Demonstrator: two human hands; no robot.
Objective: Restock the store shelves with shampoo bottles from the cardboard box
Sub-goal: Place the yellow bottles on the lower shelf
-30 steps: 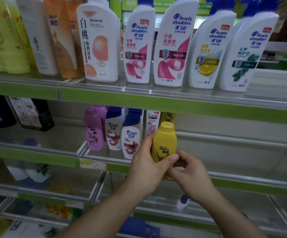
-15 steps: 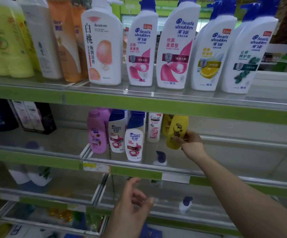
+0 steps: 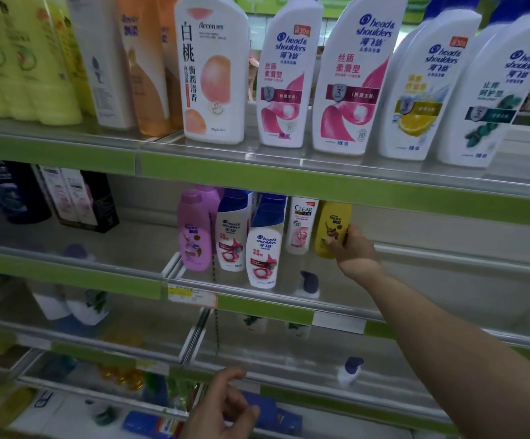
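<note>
Left hand (image 3: 222, 407) nearest you, low in view: grip slack, fingers loosely curled, nothing in it. Farther in, your right hand (image 3: 353, 251) has its grip clamped on the small yellow plastic shampoo bottle (image 3: 331, 226), deep on the green-edged middle shelf (image 3: 257, 307), just beside the white CLEAR bottle (image 3: 301, 226).
</note>
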